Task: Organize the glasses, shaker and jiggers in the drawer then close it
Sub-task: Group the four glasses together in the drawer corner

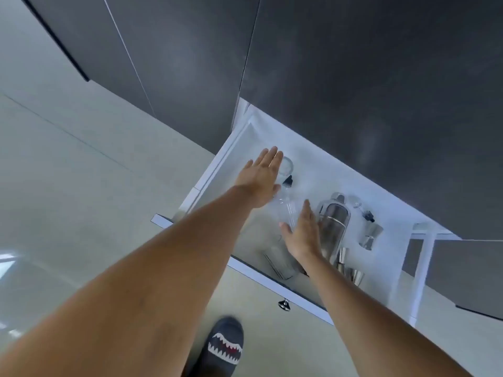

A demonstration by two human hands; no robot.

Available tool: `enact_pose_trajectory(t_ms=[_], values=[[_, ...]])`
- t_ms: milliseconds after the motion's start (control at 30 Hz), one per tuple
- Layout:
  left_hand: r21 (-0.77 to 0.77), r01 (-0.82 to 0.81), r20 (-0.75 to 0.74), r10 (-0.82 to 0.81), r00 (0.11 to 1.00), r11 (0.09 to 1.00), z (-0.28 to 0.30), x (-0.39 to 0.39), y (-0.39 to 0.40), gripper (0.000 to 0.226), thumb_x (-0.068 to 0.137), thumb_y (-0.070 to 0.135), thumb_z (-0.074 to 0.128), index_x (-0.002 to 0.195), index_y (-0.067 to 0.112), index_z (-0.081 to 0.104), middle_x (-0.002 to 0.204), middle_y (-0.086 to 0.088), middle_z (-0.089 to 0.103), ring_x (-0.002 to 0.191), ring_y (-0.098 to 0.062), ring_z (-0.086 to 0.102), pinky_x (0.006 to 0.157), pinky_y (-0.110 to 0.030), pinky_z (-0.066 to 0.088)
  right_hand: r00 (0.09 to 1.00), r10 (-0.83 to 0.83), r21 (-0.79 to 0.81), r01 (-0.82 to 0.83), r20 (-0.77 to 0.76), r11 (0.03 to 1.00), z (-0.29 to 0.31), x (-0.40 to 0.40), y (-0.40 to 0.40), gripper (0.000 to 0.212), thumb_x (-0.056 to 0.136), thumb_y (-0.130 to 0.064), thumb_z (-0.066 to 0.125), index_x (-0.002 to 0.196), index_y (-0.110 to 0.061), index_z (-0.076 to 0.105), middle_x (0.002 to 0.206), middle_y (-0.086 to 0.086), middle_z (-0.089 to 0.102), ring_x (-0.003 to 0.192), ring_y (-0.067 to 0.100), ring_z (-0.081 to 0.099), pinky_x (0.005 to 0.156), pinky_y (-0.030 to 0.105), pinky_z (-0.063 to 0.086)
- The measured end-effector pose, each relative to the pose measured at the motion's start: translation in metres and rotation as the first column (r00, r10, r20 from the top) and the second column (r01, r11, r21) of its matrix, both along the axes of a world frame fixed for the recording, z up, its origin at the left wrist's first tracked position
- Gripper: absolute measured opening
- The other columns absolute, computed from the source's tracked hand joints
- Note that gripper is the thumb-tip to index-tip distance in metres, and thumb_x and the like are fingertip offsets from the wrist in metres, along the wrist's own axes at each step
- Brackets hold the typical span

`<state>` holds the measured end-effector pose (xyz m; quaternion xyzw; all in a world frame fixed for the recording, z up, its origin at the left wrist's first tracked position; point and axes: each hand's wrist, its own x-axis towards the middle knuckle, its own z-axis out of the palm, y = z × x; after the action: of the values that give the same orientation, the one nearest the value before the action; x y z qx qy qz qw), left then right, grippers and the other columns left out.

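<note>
Steel shaker (334, 224): lies on its side in the white drawer (246, 269), just beside your right hand, cap end pointing to the back.
L hand (262, 178): flat, fingers spread apart, palm down over the far-left part of the drawer; nothing clamped in it. Partly covers a clear round glass (287, 165).
R hand (304, 234): also flat and apart, gripping nothing, hovering btwn the clear bottle and the shaker. Contact w/ either: can't tell.
Clear bottle (287, 210): black dropper-type top, lies btwn your two hands, slanted.
Glasses: one at the back under your L fingertips; a square-ish tumbler (277, 261) on its side near the drawer front, by your R wrist.
Jiggers: one steel jigger (370, 236) at the right side, on its side; a second jigger (343, 258) plus a small steel cup (355, 275) near the front-right, just beside the shaker base.
Small pourer (364, 212): clear w/ black tip, behind the right jigger.
Progress: everything visible sits inside the drawer already, but loosely, lying at mixed angles. My read: sorting is mid-way, not finished.
Left to do: line up glasses, shaker, jiggers; then push the drawer shut. It's fully open now, knob (284, 304) facing you.
Writing/brands: none readable on any item. Your shoe (226, 346) shows a shark-teeth print, no text.
</note>
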<state>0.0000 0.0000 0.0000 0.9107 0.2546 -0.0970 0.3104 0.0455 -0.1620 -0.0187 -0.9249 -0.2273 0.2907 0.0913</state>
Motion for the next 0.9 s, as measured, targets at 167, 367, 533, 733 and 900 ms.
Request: enact_pose_trajectory(t_ms=[167, 367, 533, 733, 900], values=[[-0.006, 0.037, 0.037, -0.037, 0.999, 0.999, -0.025, 0.022, 0.003, 0.075, 0.096, 0.019, 0.053, 0.154, 0.022, 0.006, 0.164, 0.001, -0.002, 0.151, -0.02, 0.005, 0.122, -0.04, 0.019, 0.996, -0.087, 0.02, 0.086, 0.024, 0.996, -0.021, 0.008, 0.006, 0.09, 0.085, -0.028, 0.067, 0.15, -0.007, 0.009, 0.145, 0.02, 0.041, 0.134, 0.034, 0.041, 0.113, 0.039, 0.03], [0.052, -0.005, 0.056, 0.002, 0.998, 0.999, -0.04, 0.027, 0.011, 0.064, 0.096, 0.016, 0.052, 0.15, 0.03, 0.021, 0.157, 0.001, 0.026, 0.139, -0.024, 0.038, 0.097, -0.04, 0.048, 0.994, -0.104, 0.036, 0.103, 0.032, 0.994, -0.032, 0.01, 0.003, 0.083, 0.08, -0.026, 0.075, 0.141, -0.008, 0.021, 0.131, 0.02, 0.054, 0.121, 0.036, 0.052, 0.106, 0.042, 0.04], [0.116, 0.014, 0.044, -0.019, 0.999, 0.993, -0.039, 0.028, 0.016, 0.061, 0.095, 0.017, 0.055, 0.146, 0.027, 0.024, 0.145, -0.004, 0.039, 0.124, -0.027, 0.049, 0.077, -0.039, 0.05, 0.995, -0.096, 0.06, 0.095, 0.021, 0.994, -0.025, 0.006, -0.003, 0.062, 0.087, -0.023, 0.065, 0.133, -0.004, 0.029, 0.127, 0.02, 0.051, 0.113, 0.036, 0.053, 0.087, 0.033, 0.043], [0.146, -0.061, 0.038, 0.056, 0.998, 0.987, -0.039, 0.025, 0.031, 0.062, 0.095, 0.015, 0.053, 0.147, 0.022, 0.021, 0.141, -0.008, 0.039, 0.12, -0.03, 0.051, 0.079, -0.042, 0.053, 0.985, -0.121, 0.189, 0.097, 0.123, 0.977, 0.004, 0.014, 0.001, 0.065, 0.091, -0.028, 0.06, 0.143, -0.009, 0.026, 0.138, 0.02, 0.042, 0.12, 0.038, 0.051, 0.095, 0.039, 0.043], [0.162, -0.093, 0.049, 0.086, 0.995, 0.982, -0.039, 0.022, 0.043, 0.059, 0.098, 0.015, 0.048, 0.149, 0.019, 0.019, 0.144, -0.013, 0.037, 0.12, -0.034, 0.052, 0.082, -0.042, 0.051, 0.985, -0.043, 0.229, 0.004, 0.166, 0.974, 0.005, 0.039, 0.028, 0.059, 0.09, -0.029, 0.061, 0.141, -0.012, 0.033, 0.131, 0.018, 0.044, 0.117, 0.038, 0.049, 0.095, 0.043, 0.045]])
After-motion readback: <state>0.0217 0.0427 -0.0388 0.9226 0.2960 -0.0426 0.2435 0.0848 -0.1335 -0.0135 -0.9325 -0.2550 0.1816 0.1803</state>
